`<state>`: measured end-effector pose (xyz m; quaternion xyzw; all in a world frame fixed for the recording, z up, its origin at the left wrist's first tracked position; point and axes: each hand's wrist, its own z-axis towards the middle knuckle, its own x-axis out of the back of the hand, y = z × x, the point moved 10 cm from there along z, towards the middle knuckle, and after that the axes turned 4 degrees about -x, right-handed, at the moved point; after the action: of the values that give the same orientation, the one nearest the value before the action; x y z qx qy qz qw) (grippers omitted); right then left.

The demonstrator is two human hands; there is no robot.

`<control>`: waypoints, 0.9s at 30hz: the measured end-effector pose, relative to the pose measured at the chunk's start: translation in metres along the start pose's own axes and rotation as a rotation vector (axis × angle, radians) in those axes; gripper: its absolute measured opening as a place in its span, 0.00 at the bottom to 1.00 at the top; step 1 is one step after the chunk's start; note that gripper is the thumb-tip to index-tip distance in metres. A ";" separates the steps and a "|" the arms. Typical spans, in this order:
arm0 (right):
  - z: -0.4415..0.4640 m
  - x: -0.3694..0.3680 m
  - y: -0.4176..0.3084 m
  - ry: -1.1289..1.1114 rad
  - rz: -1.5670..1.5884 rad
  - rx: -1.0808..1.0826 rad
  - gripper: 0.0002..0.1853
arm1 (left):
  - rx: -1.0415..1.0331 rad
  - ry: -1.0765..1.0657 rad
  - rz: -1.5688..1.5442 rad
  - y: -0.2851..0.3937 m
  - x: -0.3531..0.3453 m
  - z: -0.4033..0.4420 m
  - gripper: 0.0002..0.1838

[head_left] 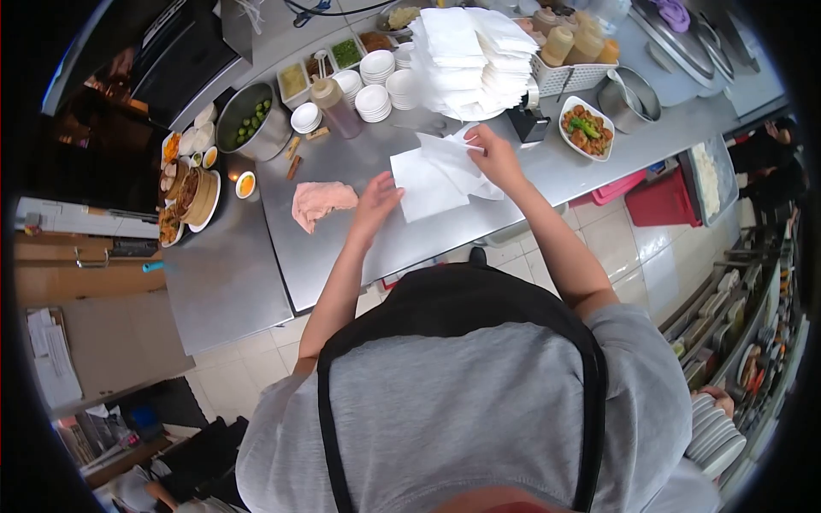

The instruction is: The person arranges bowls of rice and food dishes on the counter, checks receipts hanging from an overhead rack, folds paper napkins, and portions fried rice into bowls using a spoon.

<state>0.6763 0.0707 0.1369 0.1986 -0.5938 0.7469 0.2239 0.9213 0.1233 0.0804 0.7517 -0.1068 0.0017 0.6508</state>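
White paper napkins (426,190) lie partly unfolded and overlapping over the steel counter in front of me. My right hand (496,157) pinches the upper right part of a napkin between thumb and fingertips. At the left edge of the same paper, my left hand (377,203) has thumb and fingers closed on the border. Just left of that hand, a crumpled pink cloth (323,203) rests on the counter. A tall pile of white napkins (470,64) rises behind my hands.
Behind are stacked small white dishes (374,101), a sauce bottle (335,108) and a metal pot (253,124) with green vegetables. A bowl of food (587,128) stands right, near another pot (631,98). Plated food (195,201) sits left. A red bin (658,201) is below the counter's right side.
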 end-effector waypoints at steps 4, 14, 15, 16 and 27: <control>-0.006 0.000 -0.050 -0.196 0.205 0.015 0.14 | 0.118 -0.047 -0.269 -0.001 -0.035 -0.003 0.36; -0.033 -0.030 -0.022 -0.367 0.507 -0.137 0.16 | -0.080 0.172 -0.428 0.036 -0.010 0.023 0.29; -0.041 -0.042 -0.012 -0.386 0.460 -0.135 0.17 | -0.038 0.206 -0.458 0.026 -0.007 0.020 0.27; -0.049 -0.047 -0.006 -0.387 0.462 -0.141 0.17 | -0.031 0.205 -0.458 0.011 -0.007 0.020 0.27; 0.010 -0.007 0.077 0.088 0.011 -0.181 0.10 | 0.021 0.157 -0.186 -0.027 -0.020 0.018 0.23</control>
<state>0.6383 0.0455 0.0733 0.1413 -0.6498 0.6993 0.2625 0.9038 0.1121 0.0487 0.7626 0.0148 0.0014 0.6466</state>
